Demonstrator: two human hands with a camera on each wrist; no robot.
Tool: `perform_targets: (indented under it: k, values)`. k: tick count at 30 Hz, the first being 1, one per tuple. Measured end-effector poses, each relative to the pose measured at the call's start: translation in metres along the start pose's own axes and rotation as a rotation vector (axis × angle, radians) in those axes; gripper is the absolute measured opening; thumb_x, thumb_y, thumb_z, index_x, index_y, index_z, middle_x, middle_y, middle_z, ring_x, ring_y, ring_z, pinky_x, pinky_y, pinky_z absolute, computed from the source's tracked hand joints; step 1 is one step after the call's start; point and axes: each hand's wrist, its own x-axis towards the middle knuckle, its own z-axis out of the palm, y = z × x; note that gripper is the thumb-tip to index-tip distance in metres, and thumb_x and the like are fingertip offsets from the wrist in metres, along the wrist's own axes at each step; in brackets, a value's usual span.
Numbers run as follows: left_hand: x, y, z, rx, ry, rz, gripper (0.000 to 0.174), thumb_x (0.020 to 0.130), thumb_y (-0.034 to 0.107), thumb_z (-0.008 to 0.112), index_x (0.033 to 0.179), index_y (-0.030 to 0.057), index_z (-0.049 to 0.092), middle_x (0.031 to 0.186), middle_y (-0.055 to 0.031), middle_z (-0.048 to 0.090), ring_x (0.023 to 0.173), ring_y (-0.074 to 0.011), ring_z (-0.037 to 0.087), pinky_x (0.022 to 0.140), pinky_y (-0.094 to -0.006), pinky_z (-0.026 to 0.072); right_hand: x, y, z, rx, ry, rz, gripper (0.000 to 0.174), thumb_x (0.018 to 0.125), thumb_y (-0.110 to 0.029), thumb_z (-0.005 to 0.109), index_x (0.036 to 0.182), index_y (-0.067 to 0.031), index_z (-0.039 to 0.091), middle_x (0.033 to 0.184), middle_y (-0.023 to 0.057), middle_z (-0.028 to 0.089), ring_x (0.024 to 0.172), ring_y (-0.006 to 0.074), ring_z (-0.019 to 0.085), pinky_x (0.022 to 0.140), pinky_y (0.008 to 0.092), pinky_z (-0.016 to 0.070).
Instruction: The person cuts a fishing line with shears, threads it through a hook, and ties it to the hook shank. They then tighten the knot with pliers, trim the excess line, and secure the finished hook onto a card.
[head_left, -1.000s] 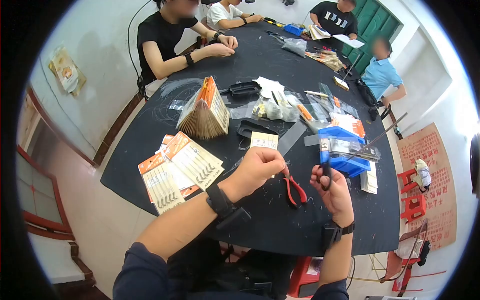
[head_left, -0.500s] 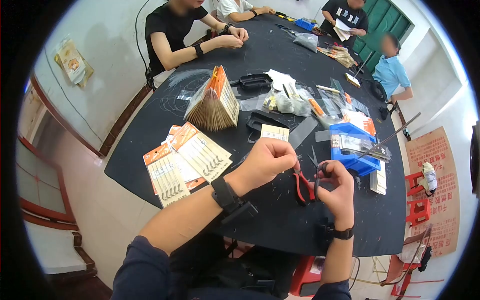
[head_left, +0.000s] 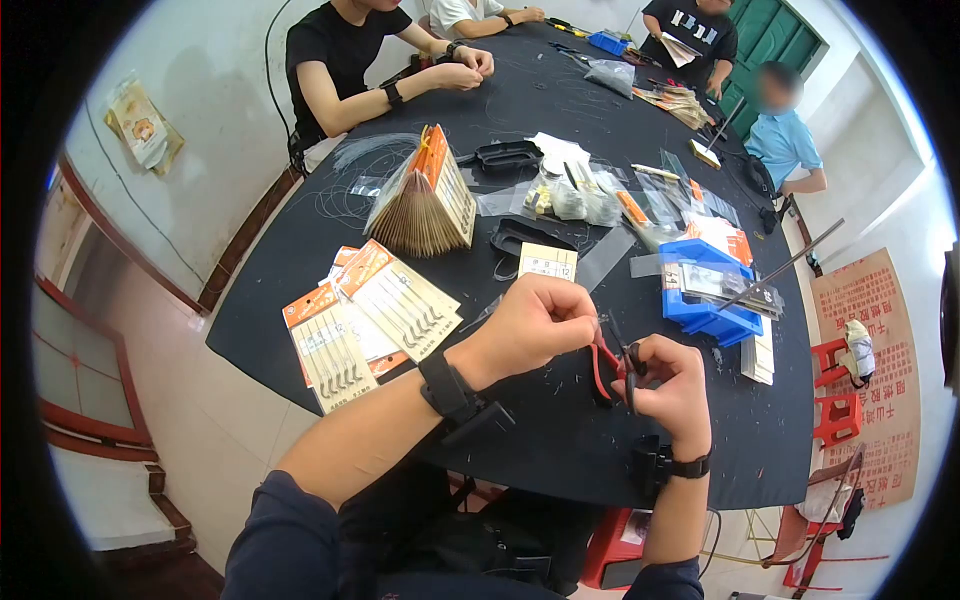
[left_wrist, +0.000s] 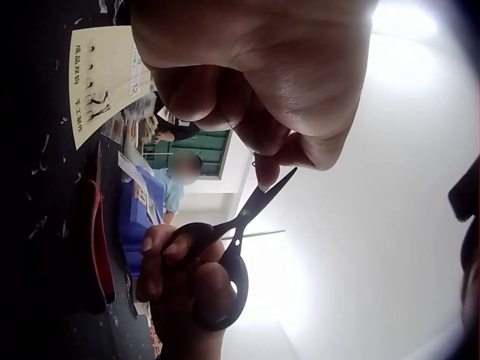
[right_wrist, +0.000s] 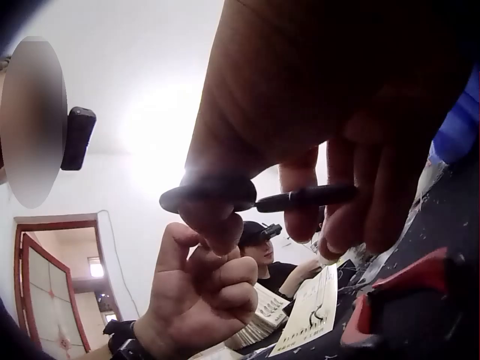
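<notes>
Black scissors (left_wrist: pixel 241 217) are in my right hand (head_left: pixel 675 385), thumb and fingers through the handle loops. In the left wrist view the blades stand slightly apart, their tips right by the left fingertips. My left hand (head_left: pixel 535 325) is curled and pinches a thin line (left_wrist: pixel 238 136) with a tiny loop at the fingertips; the rest of it is hidden in the fingers. Below the hands, red-handled pliers (head_left: pixel 599 372) lie on the black table. Just beyond the left hand is a cream card (head_left: pixel 547 260), which carries several hooks in the left wrist view.
To the left lie hook cards (head_left: pixel 330 350) with orange tops, and behind them stands a fanned card bundle (head_left: pixel 425 215). A blue bin (head_left: pixel 700 315) with a thin rod across it is at the right. Black trays (head_left: pixel 505 157) and plastic bags are further back. Other people sit round the table (head_left: pixel 480 440).
My right hand has come in toward the left and turned the scissors, so the blades now reach the left fingertips. The left hand keeps its pinch. The head view has shifted slightly.
</notes>
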Motion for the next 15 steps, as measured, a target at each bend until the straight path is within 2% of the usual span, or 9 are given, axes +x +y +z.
perform_targets:
  k: [6,9,15]
  values:
    - [-0.0004,0.0009,0.0008,0.016,-0.007,-0.020,0.012,0.084,0.005,0.061,0.074,0.0000,0.066,0.071,0.0006,0.064,0.060,-0.0004,0.048,0.053,-0.0189,0.0379,0.0007,-0.0046,0.0009,-0.059,0.009,0.003,0.035,0.060,-0.008,0.082,0.070,-0.0036,0.049,0.067,-0.0041,0.052,0.061,0.0007,0.044,0.052,0.0172,0.0363]
    - [-0.0002,0.0009,0.0014,0.022,-0.018,-0.011,0.012,0.083,0.004,0.060,0.074,0.0000,0.066,0.071,0.0006,0.064,0.060,-0.0003,0.048,0.052,-0.0187,0.0378,0.0013,-0.0060,0.0019,-0.057,0.040,-0.023,0.023,0.059,-0.007,0.073,0.069,-0.0015,0.054,0.055,-0.0017,0.045,0.051,0.0022,0.046,0.049,0.0182,0.0359]
    - [-0.0003,0.0023,0.0020,0.049,-0.020,-0.011,0.011,0.082,0.003,0.060,0.073,-0.0001,0.066,0.071,0.0004,0.064,0.060,-0.0008,0.048,0.052,-0.0190,0.0377,0.0011,-0.0070,0.0033,-0.055,0.047,-0.040,0.025,0.059,-0.007,0.076,0.068,-0.0017,0.053,0.055,-0.0024,0.044,0.051,0.0012,0.044,0.048,0.0177,0.0335]
